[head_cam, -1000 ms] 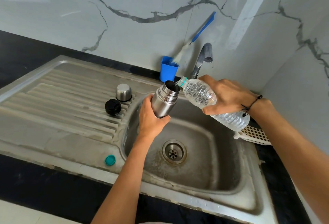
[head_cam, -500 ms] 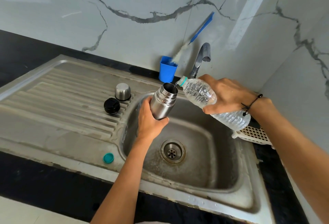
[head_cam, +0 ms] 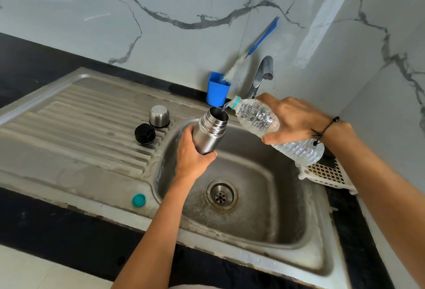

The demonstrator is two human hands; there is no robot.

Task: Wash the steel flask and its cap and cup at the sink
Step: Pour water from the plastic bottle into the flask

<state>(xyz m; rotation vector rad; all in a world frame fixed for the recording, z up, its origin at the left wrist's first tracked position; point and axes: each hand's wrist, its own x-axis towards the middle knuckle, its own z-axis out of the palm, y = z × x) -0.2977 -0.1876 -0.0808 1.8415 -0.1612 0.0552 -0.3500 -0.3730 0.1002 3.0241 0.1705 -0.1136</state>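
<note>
My left hand (head_cam: 192, 157) grips the lower body of the open steel flask (head_cam: 210, 131), held tilted over the sink basin (head_cam: 264, 199). My right hand (head_cam: 295, 121) holds a clear plastic water bottle (head_cam: 259, 119) tipped neck-down, and a thin stream of water runs from its mouth into the flask's opening. On the ribbed draining board (head_cam: 80, 127) to the left, the steel cup (head_cam: 159, 116) stands upside down, with the black cap (head_cam: 145, 134) just in front of it.
A teal bottle lid (head_cam: 139, 200) lies on the sink's front rim. A blue holder (head_cam: 218, 88) with a blue-handled bottle brush (head_cam: 257, 42) stands by the tap (head_cam: 261, 75). A white perforated tray (head_cam: 326, 173) sits at the right. The drain (head_cam: 222, 194) is in the basin.
Both hands hold almost the same pose. The bottle's mouth stays at the flask's opening and water keeps running in.
</note>
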